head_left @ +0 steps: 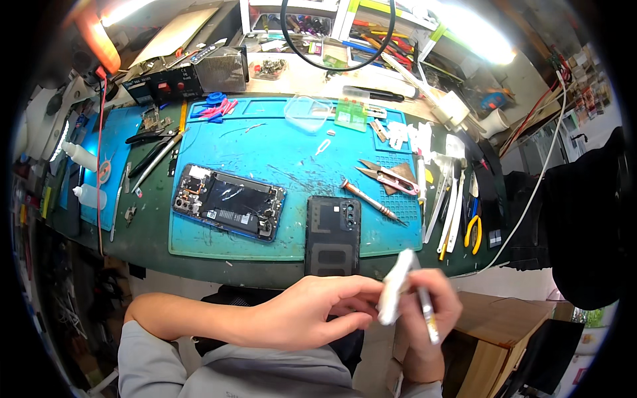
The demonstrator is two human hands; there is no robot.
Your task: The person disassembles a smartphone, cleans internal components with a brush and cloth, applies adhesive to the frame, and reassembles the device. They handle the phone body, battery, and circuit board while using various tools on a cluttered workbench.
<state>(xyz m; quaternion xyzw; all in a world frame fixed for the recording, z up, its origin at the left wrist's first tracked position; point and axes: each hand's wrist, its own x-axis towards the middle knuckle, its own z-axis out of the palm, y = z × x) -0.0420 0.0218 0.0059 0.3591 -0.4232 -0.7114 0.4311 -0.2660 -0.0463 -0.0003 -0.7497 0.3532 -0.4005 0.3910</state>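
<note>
Past the bench's near edge, my right hand (434, 308) is closed round a slim pen-like tool (428, 312) with a yellowish end. A crumpled white wad (395, 288), perhaps tissue, is against its fingers, blurred by motion. From the left reaches my left hand (325, 308), thumb and fingers apart, fingertips at the wad's edge; whether they touch it is unclear. Beyond the hands, a black phone back cover (333, 232) lies on the blue mat (265, 146), overhanging its near edge. To its left rests an opened phone (229, 202), its battery and circuit board exposed.
Snips (391, 178) and a metal pen-shaped tool (371, 202) lie on the mat's right part. Further right are white-handled tools (454, 199) and yellow-handled pliers (473, 232). Tweezers (156, 162) and white bottles (89, 196) stand or lie left. A cable loop (338, 68) hangs above the back.
</note>
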